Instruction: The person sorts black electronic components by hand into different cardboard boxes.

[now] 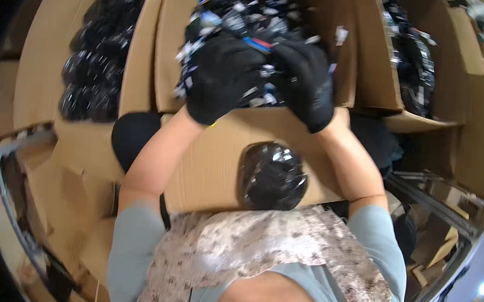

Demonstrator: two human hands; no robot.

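Both my hands wear black gloves and are raised over an open cardboard box filled with a jumble of dark pieces with white tags and clear wrapping. Between my left hand and my right hand shows a small blue-and-red strip. The fingers of each hand curl in toward it and look closed on its ends; black glove against dark contents makes the fingertips hard to see. Nearer to me, a rounded black bundle in shiny clear plastic rests on a cardboard flap.
At the left, another carton holds stacked shiny black bundles. A carton at the right contains more wrapped dark bundles. Metal frame bars run at lower right, and loose cardboard lies at lower left.
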